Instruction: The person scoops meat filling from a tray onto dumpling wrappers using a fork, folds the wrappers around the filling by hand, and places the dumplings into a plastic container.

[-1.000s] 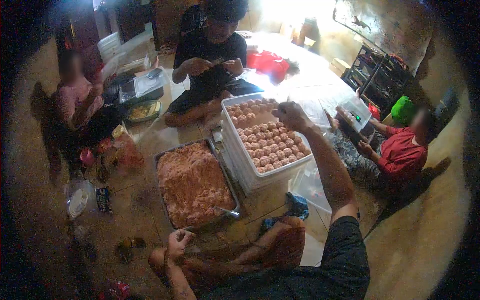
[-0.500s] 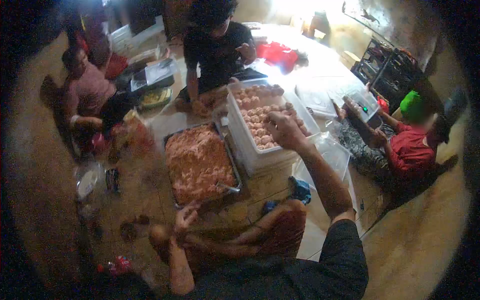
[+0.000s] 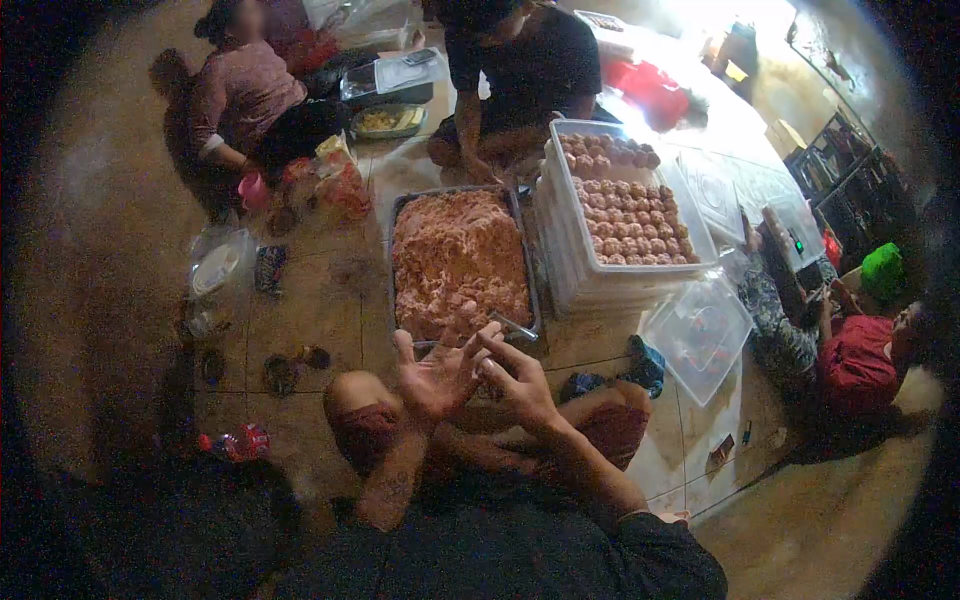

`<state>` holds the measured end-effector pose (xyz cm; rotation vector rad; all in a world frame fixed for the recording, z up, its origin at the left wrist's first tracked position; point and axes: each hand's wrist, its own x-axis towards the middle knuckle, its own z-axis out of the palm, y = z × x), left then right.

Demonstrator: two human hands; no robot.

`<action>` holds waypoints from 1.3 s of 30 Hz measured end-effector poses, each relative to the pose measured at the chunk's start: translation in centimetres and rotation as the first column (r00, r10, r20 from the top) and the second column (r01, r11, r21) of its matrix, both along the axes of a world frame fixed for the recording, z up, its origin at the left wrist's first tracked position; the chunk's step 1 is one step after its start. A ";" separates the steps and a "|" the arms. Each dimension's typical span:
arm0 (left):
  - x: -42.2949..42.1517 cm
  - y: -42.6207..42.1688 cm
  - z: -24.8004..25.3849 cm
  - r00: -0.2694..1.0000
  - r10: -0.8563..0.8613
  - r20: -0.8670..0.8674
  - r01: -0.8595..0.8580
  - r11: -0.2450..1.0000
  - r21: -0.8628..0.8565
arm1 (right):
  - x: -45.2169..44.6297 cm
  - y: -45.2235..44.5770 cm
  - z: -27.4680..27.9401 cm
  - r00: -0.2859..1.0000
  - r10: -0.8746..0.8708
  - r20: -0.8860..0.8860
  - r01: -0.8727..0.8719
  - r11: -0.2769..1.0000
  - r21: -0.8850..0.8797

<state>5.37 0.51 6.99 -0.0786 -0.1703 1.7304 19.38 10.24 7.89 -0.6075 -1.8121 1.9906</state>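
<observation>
My left hand [image 3: 437, 383] is turned palm up with its fingers spread, at the near edge of a tray [image 3: 535, 270] heaped with pinkish ground meat [image 3: 460, 255]. Beside it, the fingers of my right hand [image 3: 520, 388] stretch toward the left fingertips and overlap them in view. I see nothing held in either hand. A metal utensil handle [image 3: 515, 326] sticks out at the tray's near right corner. To the right stands a stack of plastic containers [image 3: 585, 285]; its top one holds rows of meatballs [image 3: 635, 225], with a gap between the far rows and the others.
A clear lid [image 3: 700, 335] lies on the tiled floor right of the stack. Across the tray sits a person in black [image 3: 530, 75]. Other people sit at left [image 3: 245, 90] and right [image 3: 865, 350]. A plastic bottle [image 3: 238, 441] lies near my left knee.
My right hand has come from above the meatballs back to my left hand. My left hand has risen and turned palm up. The view has shifted, so the scene sits differently.
</observation>
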 end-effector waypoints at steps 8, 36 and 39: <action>1.1 0.4 -1.0 0.994 -0.080 -0.073 0.094 0.973 0.213 | 0.5 -0.2 1.7 0.978 0.121 -0.170 -0.195 0.819 -0.540; 2.3 0.8 -31.0 -0.895 -0.364 -0.257 -0.283 0.910 -0.302 | -1.3 9.7 -8.8 0.903 -0.198 0.381 -0.253 0.471 0.845; 2.9 0.4 -28.9 -0.892 -0.345 -0.293 -0.278 0.929 -0.247 | -4.3 9.7 -9.8 0.887 -0.260 0.381 -0.334 0.207 0.920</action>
